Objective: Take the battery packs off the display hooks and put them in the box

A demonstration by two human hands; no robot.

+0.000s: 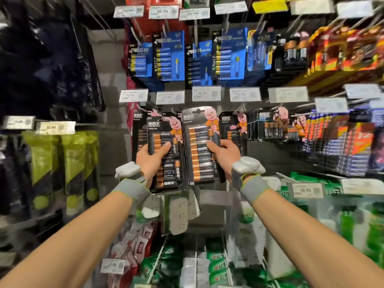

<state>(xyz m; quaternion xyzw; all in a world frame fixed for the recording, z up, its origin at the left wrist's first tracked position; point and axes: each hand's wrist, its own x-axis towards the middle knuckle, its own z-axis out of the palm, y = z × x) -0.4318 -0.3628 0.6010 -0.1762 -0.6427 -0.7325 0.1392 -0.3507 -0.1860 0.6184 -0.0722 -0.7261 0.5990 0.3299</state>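
Fingers (pixel 164 148) of the left hand (pixel 152 157) curl round a smaller battery pack (pixel 166 169), thumb pressed on its face. The right hand (pixel 225 154) grips a larger battery pack (pixel 199 161) just beside it at 3 o'clock, both upright. Hanging packs (pixel 268 125) sit at 2 o'clock from the right hand.

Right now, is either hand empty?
No: the left hand grips the left battery pack, and the right hand grips the right battery pack.

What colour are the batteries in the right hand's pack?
The batteries are black and copper-orange; the head view shows them.
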